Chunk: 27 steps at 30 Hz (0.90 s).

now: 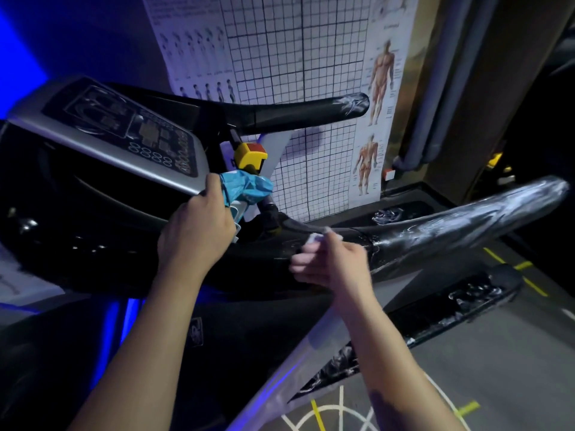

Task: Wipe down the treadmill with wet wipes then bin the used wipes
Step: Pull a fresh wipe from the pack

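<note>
Left hand (199, 225) clamped on a blue wet-wipe pack (245, 189), gripped at its near end, held against the lower right corner of the treadmill console (124, 135). The yellow and red stop button (250, 154) sits just above the pack.

Right hand (329, 262) blurred, fingers pinched together on a small white wipe (314, 237) that shows just past the fingertips. The wipe touches the black handrail (466, 225) at its inner end, near where the rail meets the console base. Beyond the hand, the rail's padded length carries white streaks, either moisture or worn film; cannot tell which.

A second handrail (311, 110) runs above and beyond the left hand, in front of an anatomy poster (379, 88) on the wall.

Handling judgement: the wipe is light, limp and damp, and will bunch or tear if dragged by one corner. Better wadded under flat fingers, palm pressing it to the rail's curve. The pack is soft and crinkly, likely slick when wet; hold it across the body, not by the flap.

Task reads as mid-wipe on the right-side rail. No bin in view.
</note>
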{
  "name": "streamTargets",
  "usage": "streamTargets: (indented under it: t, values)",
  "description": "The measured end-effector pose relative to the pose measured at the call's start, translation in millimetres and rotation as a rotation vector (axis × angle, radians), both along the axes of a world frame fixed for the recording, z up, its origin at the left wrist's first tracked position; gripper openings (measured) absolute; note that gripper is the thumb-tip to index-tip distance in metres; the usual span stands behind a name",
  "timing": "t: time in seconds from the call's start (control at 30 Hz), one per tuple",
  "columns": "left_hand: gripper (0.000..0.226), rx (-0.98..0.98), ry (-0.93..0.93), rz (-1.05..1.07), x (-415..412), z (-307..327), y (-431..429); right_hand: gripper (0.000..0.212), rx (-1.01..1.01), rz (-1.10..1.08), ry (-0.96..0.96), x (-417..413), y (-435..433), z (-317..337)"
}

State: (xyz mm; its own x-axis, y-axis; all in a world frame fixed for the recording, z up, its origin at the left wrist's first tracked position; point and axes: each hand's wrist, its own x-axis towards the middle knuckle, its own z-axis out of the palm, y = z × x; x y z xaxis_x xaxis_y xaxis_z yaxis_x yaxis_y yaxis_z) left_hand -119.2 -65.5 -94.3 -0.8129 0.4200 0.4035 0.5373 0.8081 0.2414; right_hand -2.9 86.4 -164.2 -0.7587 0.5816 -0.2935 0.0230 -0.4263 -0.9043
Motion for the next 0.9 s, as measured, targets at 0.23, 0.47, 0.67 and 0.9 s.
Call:
streamTargets:
  t: [0.23, 0.47, 0.67, 0.9]
  values:
    - [0.026, 0.018, 0.04, -0.069, 1.3, -1.1, -4.6, 0.033, 0.113, -0.077, -0.139, 11.7, 26.6, 2.4]
    - [0.022, 0.143, 0.02, -0.093, 2.5, -0.3, -9.3, 0.031, 0.185, -0.139, -0.147, 5.4, 2.2, 4.3]
    - [0.035, 0.354, -0.059, -0.12, 0.0, 2.7, -14.0, 0.046, 0.416, -0.37, -0.276, 35.4, 39.4, -21.4]
    - [0.038, 0.881, -0.096, -0.084, 4.6, 11.5, -27.5, 0.038, 1.247, -0.379, -0.354, 29.5, 13.5, -16.0]
